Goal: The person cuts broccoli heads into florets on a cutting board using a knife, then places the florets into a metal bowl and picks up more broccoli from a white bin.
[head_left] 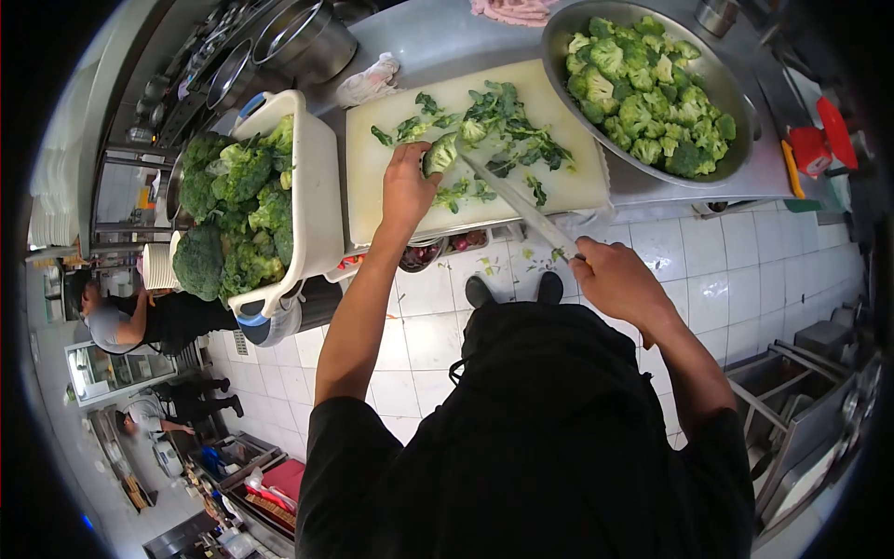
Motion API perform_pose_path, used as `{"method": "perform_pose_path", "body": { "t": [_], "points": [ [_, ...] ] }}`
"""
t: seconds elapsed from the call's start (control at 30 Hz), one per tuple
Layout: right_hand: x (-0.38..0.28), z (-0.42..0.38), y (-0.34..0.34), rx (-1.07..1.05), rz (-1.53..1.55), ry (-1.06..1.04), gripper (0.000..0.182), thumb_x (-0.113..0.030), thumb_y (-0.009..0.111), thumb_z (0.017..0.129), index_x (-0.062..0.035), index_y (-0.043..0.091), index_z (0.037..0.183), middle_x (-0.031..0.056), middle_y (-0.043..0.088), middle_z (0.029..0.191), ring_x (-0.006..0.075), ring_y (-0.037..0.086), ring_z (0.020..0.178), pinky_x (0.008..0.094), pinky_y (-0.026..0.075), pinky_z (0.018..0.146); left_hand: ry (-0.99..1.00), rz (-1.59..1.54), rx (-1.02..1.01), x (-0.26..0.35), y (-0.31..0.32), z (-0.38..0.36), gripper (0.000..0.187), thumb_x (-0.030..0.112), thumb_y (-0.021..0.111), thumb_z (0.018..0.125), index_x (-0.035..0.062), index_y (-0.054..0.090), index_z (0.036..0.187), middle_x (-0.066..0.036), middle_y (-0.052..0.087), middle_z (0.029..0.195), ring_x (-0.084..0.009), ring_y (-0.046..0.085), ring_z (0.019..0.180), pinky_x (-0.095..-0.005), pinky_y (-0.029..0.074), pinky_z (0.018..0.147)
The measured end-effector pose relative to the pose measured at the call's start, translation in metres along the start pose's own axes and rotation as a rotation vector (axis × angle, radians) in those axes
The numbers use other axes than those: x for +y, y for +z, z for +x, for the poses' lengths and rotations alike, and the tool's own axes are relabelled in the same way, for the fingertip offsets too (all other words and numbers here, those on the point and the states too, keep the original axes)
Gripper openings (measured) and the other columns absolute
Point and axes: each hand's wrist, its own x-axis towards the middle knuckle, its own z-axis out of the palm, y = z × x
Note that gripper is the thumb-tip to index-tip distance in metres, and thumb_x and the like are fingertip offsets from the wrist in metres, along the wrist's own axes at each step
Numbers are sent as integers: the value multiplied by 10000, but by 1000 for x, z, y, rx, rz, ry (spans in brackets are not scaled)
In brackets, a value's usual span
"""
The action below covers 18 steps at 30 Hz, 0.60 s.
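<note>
My left hand (407, 186) grips a broccoli piece (440, 154) and holds it down on the white cutting board (573, 182). My right hand (619, 279) is closed on the handle of a long knife (517, 200), whose blade reaches up to the broccoli piece. Cut leaves and stem scraps (507, 126) are scattered over the board. A large metal bowl (736, 163) at the upper right is filled with cut florets (647, 93). A white tub (317, 186) to the left of the board holds whole broccoli heads (233, 214).
Metal pots (298, 42) and a crumpled cloth (370, 82) lie on the steel counter behind the board. A red object (819, 140) stands at the right. White floor tiles (745, 270) lie below. Two other people (140, 321) work at the left. A steel rack (792, 410) is at right.
</note>
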Motion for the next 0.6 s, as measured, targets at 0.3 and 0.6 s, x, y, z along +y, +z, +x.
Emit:
{"method": "perform_pose_path", "body": {
  "t": [0.3,0.6],
  "points": [
    [-8,1,6,-42,-35,-9,209,-202,532,986,-1,590,988,274,673,811,495,649,837,577,491,786,-49,-76,-97,18,-9,-3,434,5,772,730,-9,702,1158,-187,664,1099,-366,672,956,-432,545,875],
    [-8,8,13,-35,-131,4,221,-169,508,973,17,608,1039,280,694,891,478,673,903,557,526,834,32,64,-138,36,9,-6,452,-2,777,687,17,738,1138,-160,675,1100,-354,689,915,-423,561,857]
  ]
}}
